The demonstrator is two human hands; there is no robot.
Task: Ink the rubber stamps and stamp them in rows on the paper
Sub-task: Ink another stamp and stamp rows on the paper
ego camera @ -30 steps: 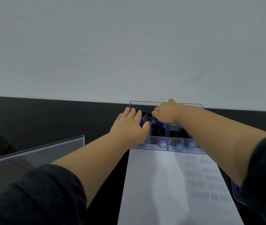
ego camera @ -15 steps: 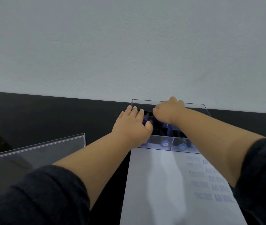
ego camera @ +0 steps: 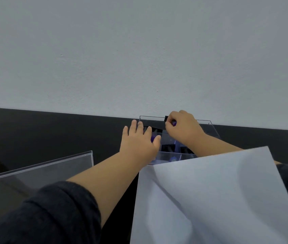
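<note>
Black table (ego camera: 51, 131): stamp (ego camera: 170, 121) pinched in right hand (ego camera: 183, 127), left hand (ego camera: 139, 140) flat.

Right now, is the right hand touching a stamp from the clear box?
Touching. In the head view the right hand pinches a black and purple stamp at the far edge of the clear box, fingers curled round it.

Clear glossy plastic compartment box (ego camera: 213, 128) and lid (ego camera: 39, 171) resting on smooth black tabletop (ego camera: 51, 131); matt white paper sheet (ego camera: 210, 199) creasing; rough painted wall (ego camera: 139, 59) behind.
</note>
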